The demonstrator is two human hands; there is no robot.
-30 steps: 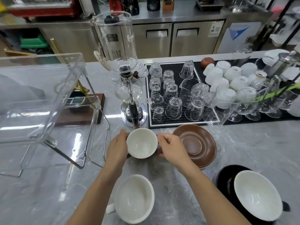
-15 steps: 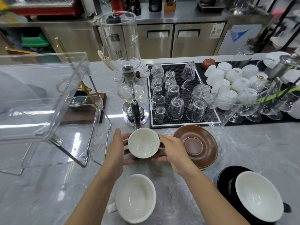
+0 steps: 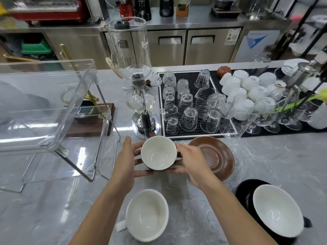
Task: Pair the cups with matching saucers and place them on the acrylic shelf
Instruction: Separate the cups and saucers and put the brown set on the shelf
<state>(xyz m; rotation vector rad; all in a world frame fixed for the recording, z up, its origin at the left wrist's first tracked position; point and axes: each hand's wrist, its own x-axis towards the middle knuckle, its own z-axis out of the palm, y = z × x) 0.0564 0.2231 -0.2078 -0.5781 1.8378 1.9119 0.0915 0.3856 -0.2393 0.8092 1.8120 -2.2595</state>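
**Brown cup up in both hands, its saucer waiting alongside**

I've got the brown cup (image 3: 158, 152) between both hands, mouth facing straight up at me, white inside, dark brown wall just showing along its lower edge. It looks lifted a little off the surface (image 3: 265, 156), though I can't tell for sure. My left hand (image 3: 126, 160) curls round its left side, fingers wrapping underneath; my right hand (image 3: 191, 160) grips the right side, where I judge the handle to be, hidden under my fingers. Being round, the cup has no real long axis apart from that handle line, which would run left to right.

Just right of the cup lies the brown saucer (image 3: 215, 156), flat, its centre ring bare. That's the match, I'd say. To do this well I want the cup kept level, carried right, and its foot lowered square into that ring, not onto the sloped rim where it would rock.

Nearer me than the cup sits a white cup (image 3: 147, 214), handle pointing left, no saucer under it. Near and right of the cup, another cup (image 3: 277, 211) rests tilted on a black saucer (image 3: 245, 191). Left of the cup stands the acrylic shelf (image 3: 53, 106), nothing placed on it yet.
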